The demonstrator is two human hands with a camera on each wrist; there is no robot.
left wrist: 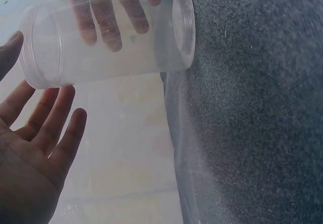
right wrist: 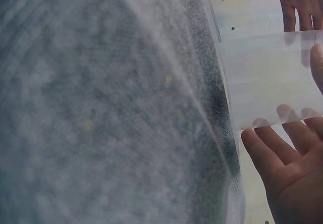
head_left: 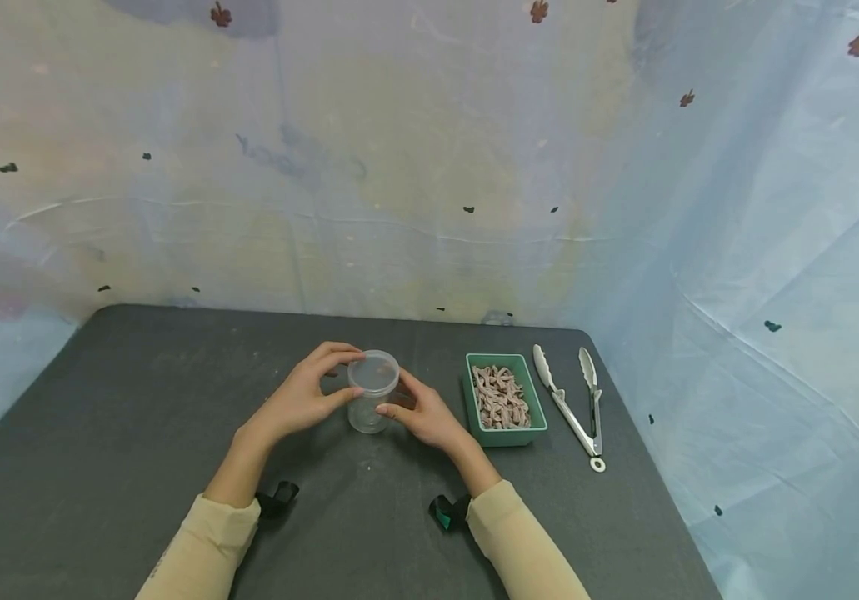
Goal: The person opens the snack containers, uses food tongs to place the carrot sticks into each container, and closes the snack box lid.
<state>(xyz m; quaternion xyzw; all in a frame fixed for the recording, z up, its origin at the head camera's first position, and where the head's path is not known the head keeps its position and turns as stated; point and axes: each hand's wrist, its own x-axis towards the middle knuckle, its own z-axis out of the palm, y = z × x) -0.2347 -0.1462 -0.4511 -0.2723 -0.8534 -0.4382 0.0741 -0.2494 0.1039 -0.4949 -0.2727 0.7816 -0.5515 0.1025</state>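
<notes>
Gripping clear jar (head_left: pixel 365 416), upright toward far edge of table (head_left: pixel 137 467) in head view, with left hand (head_left: pixel 302 397) at lid (head_left: pixel 374 373), right hand (head_left: pixel 429 417) round body, both half-curled. Left wrist view: pinching lid between thumb and fingers. Right wrist view: cupping wall; could slip or tip if squeezed unevenly. Counting two hands, one jar, one lid, one green tub (head_left: pixel 507 437) of uncounted strips (head_left: pixel 500 398), one pair of tongs (head_left: pixel 571 420) near right edge.

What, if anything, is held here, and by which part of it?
A clear jar: the left hand holds it around its top rim, the right hand around its body below.
</notes>
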